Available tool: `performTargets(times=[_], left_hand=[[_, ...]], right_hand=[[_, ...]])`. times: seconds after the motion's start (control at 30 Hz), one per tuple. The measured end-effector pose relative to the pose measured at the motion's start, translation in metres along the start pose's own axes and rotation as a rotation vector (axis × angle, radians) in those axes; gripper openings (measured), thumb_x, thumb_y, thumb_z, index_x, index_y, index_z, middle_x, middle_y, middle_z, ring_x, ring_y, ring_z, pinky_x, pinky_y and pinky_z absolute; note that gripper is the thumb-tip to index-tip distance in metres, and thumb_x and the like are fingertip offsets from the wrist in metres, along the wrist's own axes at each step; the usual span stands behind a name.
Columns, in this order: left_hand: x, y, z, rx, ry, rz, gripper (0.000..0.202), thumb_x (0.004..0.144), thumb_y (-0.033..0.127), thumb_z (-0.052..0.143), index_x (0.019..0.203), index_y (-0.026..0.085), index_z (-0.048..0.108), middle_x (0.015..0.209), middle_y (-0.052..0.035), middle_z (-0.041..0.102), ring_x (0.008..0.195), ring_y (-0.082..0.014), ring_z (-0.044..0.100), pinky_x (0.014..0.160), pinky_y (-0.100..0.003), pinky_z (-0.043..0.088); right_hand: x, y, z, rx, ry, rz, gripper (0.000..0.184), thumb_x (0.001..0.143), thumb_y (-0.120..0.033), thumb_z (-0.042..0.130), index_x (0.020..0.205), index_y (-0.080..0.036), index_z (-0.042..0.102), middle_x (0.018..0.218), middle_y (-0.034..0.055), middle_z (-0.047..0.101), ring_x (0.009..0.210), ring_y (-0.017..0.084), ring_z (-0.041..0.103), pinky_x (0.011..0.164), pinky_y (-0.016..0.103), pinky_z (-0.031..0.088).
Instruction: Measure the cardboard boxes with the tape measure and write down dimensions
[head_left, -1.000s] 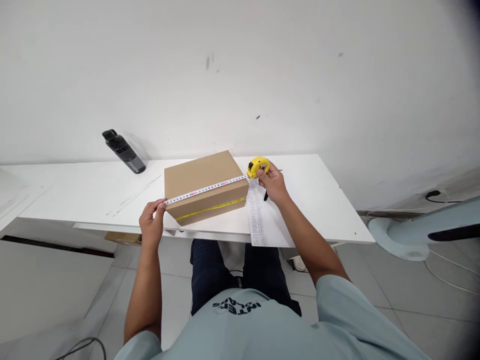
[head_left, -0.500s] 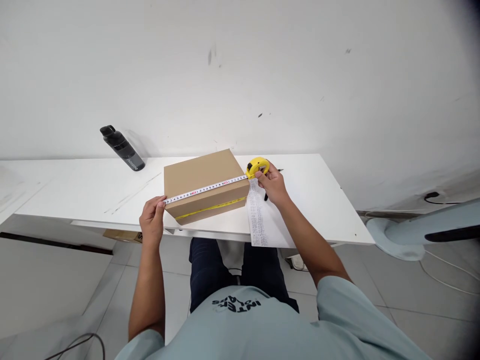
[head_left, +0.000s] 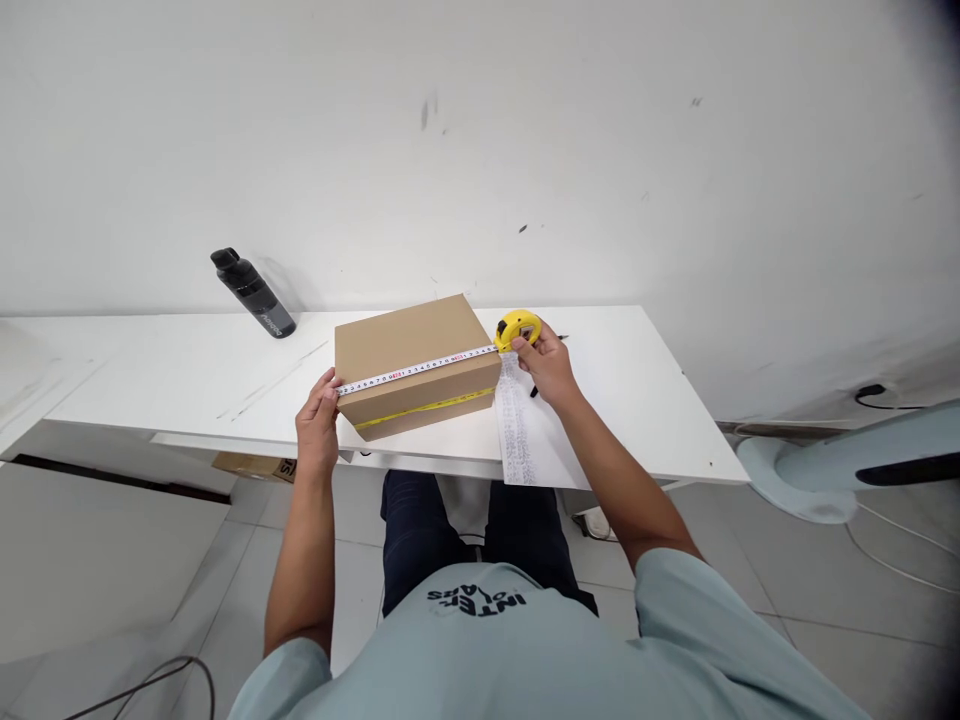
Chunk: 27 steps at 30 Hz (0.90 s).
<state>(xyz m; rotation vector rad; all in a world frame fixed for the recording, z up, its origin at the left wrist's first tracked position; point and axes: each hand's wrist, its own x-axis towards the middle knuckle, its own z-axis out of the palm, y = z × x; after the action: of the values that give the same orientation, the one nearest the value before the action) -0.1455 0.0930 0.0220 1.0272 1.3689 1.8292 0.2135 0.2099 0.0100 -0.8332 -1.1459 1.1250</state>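
A brown cardboard box (head_left: 409, 330) sits on the white table, with a strip of yellow tape (head_left: 427, 407) along its front side. Across the box's top, near the front edge, stretches the white blade (head_left: 420, 371) of a tape measure. My left hand (head_left: 318, 415) pinches the blade's end at the box's left front corner. At the right end, my right hand (head_left: 549, 362) grips the yellow tape measure case (head_left: 517, 329) against the box's edge. Beneath that hand lie a sheet of handwritten paper (head_left: 525, 440) and a dark pen (head_left: 534, 391), partly covered.
A black bottle (head_left: 259, 297) stands at the back left of the white table (head_left: 645, 400), close to the wall. Under the table's left part is another cardboard box (head_left: 251, 466). A pale rounded fixture (head_left: 817, 470) and cables are at the right.
The whole view has shifted slightly. My left hand has turned a little at the box's corner, its fingers still on the blade end. The right hand keeps the case in place.
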Motion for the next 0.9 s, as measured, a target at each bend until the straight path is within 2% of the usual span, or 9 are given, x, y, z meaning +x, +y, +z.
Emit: performTargets(times=[0.13,0.23,0.3,0.4,0.5,0.6,0.73,0.9], left_hand=[[0.002,0.001,0.009,-0.097,0.007,-0.051,0.040,0.069,0.054,0.089,0.093,0.023,0.081,0.150,-0.0093,0.064,0.152,-0.0329,0.047,0.119,-0.042,0.046],[0.002,0.001,0.011,-0.109,0.046,-0.085,0.039,0.066,0.053,0.089,0.090,0.023,0.080,0.144,-0.0088,0.069,0.147,-0.0324,0.052,0.118,-0.042,0.047],[0.001,0.000,0.012,-0.094,0.066,-0.102,0.043,0.065,0.054,0.088,0.093,0.023,0.079,0.141,-0.0090,0.070,0.141,-0.0320,0.057,0.113,-0.041,0.050],[-0.001,0.001,0.013,-0.040,0.084,-0.114,0.050,0.066,0.055,0.085,0.103,0.023,0.076,0.135,-0.0097,0.071,0.129,-0.0291,0.064,0.097,-0.036,0.056],[-0.001,0.002,0.011,0.119,0.128,-0.112,0.053,0.072,0.054,0.078,0.115,0.027,0.065,0.132,-0.0082,0.070,0.116,-0.0234,0.068,0.080,-0.030,0.056],[0.001,0.007,0.006,0.361,0.092,-0.133,0.038,0.081,0.056,0.066,0.101,0.025,0.058,0.111,-0.0058,0.070,0.098,-0.0199,0.067,0.074,-0.029,0.055],[0.001,0.022,0.001,0.522,-0.067,-0.113,0.032,0.092,0.051,0.056,0.076,0.023,0.052,0.076,-0.0002,0.060,0.076,-0.0184,0.058,0.070,-0.031,0.049],[0.001,0.042,-0.001,0.662,-0.137,-0.028,0.030,0.093,0.034,0.058,0.066,0.022,0.051,0.066,0.0019,0.055,0.069,-0.0171,0.048,0.065,-0.030,0.035]], right_hand=[[-0.001,-0.001,0.001,-0.017,0.004,0.004,0.065,0.068,-0.066,0.088,0.116,-0.026,0.068,0.082,-0.0043,0.058,0.059,0.008,0.039,0.048,0.023,0.034],[-0.002,-0.002,0.001,-0.008,0.013,0.005,0.065,0.067,-0.066,0.089,0.114,-0.027,0.068,0.082,-0.0043,0.058,0.059,0.008,0.039,0.048,0.022,0.034],[-0.003,-0.003,0.002,-0.004,0.015,0.007,0.063,0.067,-0.066,0.089,0.112,-0.027,0.069,0.079,-0.0047,0.057,0.059,0.009,0.039,0.047,0.022,0.034],[-0.004,-0.002,0.002,-0.001,0.014,-0.001,0.060,0.068,-0.065,0.088,0.111,-0.027,0.069,0.078,-0.0048,0.058,0.059,0.009,0.038,0.047,0.022,0.033],[-0.004,-0.001,0.002,0.008,0.022,-0.001,0.060,0.068,-0.064,0.088,0.112,-0.028,0.069,0.082,-0.0039,0.061,0.059,0.008,0.039,0.047,0.022,0.034],[-0.003,0.000,0.001,0.003,0.029,-0.001,0.063,0.068,-0.065,0.088,0.114,-0.028,0.068,0.086,-0.0029,0.063,0.060,0.009,0.041,0.047,0.022,0.035],[-0.003,0.002,-0.001,-0.035,0.025,-0.017,0.065,0.069,-0.068,0.087,0.116,-0.028,0.068,0.084,-0.0030,0.062,0.059,0.009,0.040,0.047,0.022,0.036],[-0.006,0.004,-0.002,-0.057,0.029,-0.026,0.065,0.071,-0.068,0.085,0.118,-0.027,0.068,0.084,-0.0027,0.061,0.060,0.009,0.040,0.048,0.021,0.037]])
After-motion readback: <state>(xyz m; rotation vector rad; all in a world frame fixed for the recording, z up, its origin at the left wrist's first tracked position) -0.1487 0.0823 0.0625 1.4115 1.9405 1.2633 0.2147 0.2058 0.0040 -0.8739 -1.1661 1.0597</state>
